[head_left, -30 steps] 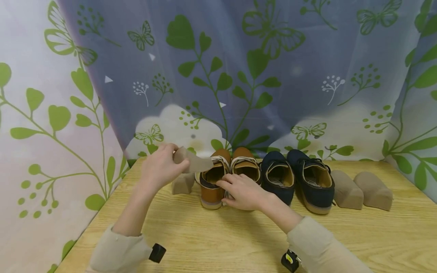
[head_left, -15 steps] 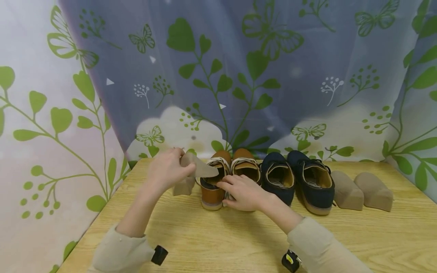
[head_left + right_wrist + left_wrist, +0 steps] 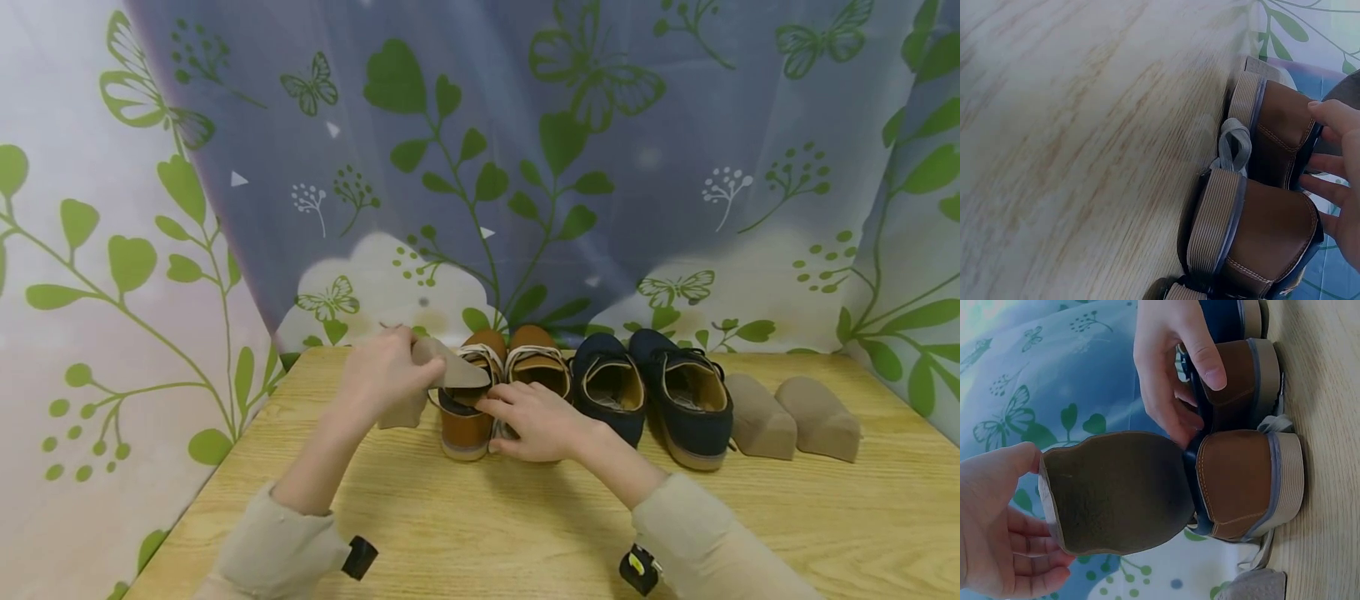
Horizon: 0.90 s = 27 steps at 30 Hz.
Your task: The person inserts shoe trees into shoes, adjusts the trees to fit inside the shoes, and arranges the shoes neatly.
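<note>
My left hand (image 3: 390, 375) pinches a grey-brown moulded pulp shoe insert (image 3: 1116, 494) by its wide back end. The insert's rounded front reaches into the opening of the left brown lace-up shoe (image 3: 1235, 484). My right hand (image 3: 536, 421) grips that shoe's collar at its right side, with fingers at the opening and thumb low outside. The right brown shoe (image 3: 1269, 234) stands close beside it, partly behind my right hand. The front of the insert is hidden in the head view by the shoe's collar and my right fingers.
Right of the brown pair stand two navy lace-up shoes (image 3: 690, 408), heels toward me. Two more pulp inserts (image 3: 817, 417) lie beyond them on the wooden table (image 3: 480, 533). Another insert (image 3: 401, 412) lies behind my left hand. A patterned curtain (image 3: 480, 167) hangs close behind the shoes.
My left hand has moved right and slightly down, carrying the insert from beside the left brown shoe to its opening. My right hand has stayed at the shoe's collar.
</note>
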Each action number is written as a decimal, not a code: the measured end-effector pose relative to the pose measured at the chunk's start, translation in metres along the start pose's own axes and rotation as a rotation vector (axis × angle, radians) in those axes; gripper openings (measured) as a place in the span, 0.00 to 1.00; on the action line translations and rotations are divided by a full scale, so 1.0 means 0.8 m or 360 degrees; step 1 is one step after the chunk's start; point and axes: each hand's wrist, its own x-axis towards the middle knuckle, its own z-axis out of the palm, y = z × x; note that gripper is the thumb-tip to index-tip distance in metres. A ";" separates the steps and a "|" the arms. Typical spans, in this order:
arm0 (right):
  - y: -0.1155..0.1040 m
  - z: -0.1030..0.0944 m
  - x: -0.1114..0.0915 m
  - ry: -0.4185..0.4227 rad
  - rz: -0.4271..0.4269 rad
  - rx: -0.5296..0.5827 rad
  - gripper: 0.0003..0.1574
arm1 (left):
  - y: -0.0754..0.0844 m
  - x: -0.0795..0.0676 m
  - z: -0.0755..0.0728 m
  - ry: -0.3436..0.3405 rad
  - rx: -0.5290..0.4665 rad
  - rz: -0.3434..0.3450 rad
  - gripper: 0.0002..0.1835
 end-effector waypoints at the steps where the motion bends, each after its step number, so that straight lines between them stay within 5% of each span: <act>1: 0.000 0.000 0.000 -0.0003 -0.0001 0.0002 0.32 | 0.001 0.000 0.001 0.0001 0.0009 0.0002 0.29; 20: 0.003 0.002 -0.002 0.0013 -0.0005 0.0045 0.32 | 0.013 -0.002 0.014 0.0020 -0.0068 -0.0035 0.32; 27: 0.005 0.003 -0.002 0.0039 -0.0020 0.0050 0.32 | 0.019 -0.005 0.023 0.0118 0.0008 0.0008 0.31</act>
